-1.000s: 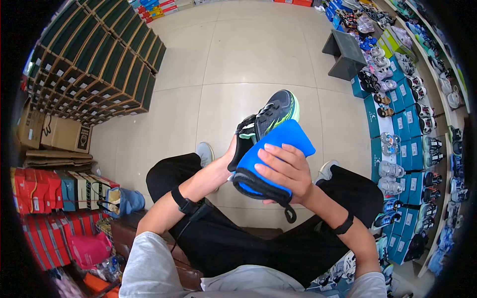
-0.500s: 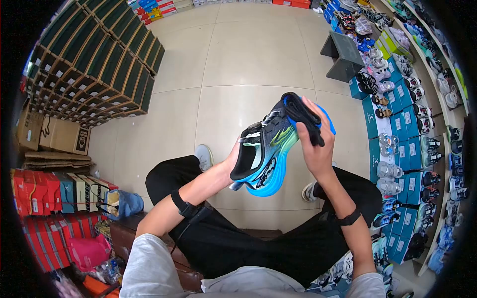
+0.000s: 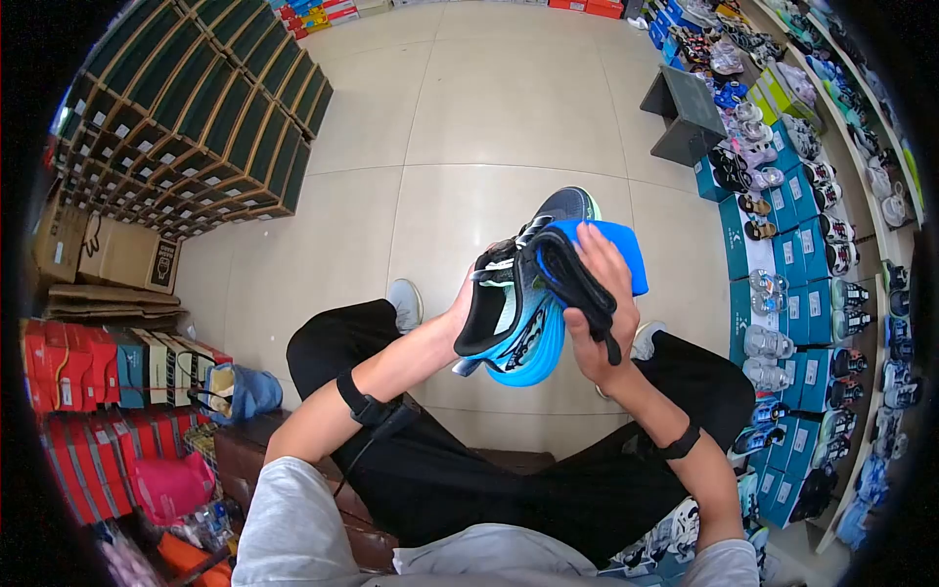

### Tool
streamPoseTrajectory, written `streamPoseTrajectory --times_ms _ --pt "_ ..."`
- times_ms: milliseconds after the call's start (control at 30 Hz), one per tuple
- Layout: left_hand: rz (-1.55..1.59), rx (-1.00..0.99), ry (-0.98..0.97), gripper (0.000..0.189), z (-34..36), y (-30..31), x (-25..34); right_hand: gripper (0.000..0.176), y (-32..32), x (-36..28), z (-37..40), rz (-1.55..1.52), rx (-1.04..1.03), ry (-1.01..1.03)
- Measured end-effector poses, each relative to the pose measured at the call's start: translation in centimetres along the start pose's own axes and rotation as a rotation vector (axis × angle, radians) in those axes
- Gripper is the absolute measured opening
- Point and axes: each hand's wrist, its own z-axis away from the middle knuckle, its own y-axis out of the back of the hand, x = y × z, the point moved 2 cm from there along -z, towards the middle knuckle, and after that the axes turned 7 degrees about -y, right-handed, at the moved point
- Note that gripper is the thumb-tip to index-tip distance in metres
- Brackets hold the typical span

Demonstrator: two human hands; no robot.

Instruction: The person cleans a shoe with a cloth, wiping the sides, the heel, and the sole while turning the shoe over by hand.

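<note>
A running shoe (image 3: 523, 338) in dark grey, pale green and bright blue is held up between my knees, its toe pointing away and to the right. My left hand (image 3: 464, 305) grips it from the left side, its fingers mostly hidden behind the shoe. In my right hand (image 3: 608, 308) is a folded cloth (image 3: 570, 272), black on one face and blue on the other. The cloth lies against the shoe's right side near the forefoot. My right thumb is below the fold and the fingers lie over the blue part.
Stacked dark-topped boxes (image 3: 196, 108) rise at the left, above red shoe boxes (image 3: 68, 367). Teal shoe boxes (image 3: 807, 293) topped with shoes line the right, beside shelves. A grey angled stool (image 3: 690, 115) stands on the tiled floor (image 3: 489, 117).
My right hand has moved the cloth down and left along the shoe, from near the toe toward the middle. The toe now shows. My left hand stays nearly in place.
</note>
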Motion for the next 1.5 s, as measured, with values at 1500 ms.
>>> streamPoseTrajectory --times_ms 1500 --pt "-0.410 -0.015 -0.155 0.020 1.2 -2.4 -0.1 0.074 0.9 -0.1 -1.8 0.228 0.075 0.165"
